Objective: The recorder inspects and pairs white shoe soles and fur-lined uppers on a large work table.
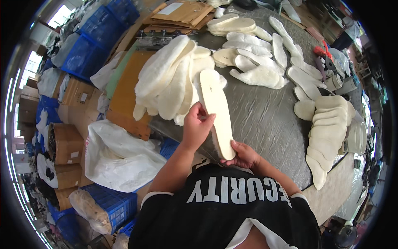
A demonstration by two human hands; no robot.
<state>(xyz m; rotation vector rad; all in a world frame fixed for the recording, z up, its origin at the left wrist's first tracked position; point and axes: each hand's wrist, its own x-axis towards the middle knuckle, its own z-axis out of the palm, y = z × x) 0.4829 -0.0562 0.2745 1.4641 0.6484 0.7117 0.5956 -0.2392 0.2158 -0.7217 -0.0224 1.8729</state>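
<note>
A cream shoe insole (217,110) is held up in front of me, its smooth side with a small dark mark facing up and white fluff showing at its edge. My left hand (197,126) grips its left edge near the middle, thumb on top. At the near end my right hand (244,156) pinches the tip, with fingers partly hidden underneath. Just beyond my left hand lies a heap of fluffy white insoles (168,79). An overlapping stack of cream insoles (328,128) rests at the table's right side.
More insoles (253,54) are scattered over the far part of the grey table (265,120). Brown cardboard (132,91) lies at the table's left. Blue crates (87,50) stand beyond it, and a white sack (120,155) sits by my left forearm. White containers (355,137) stand at right.
</note>
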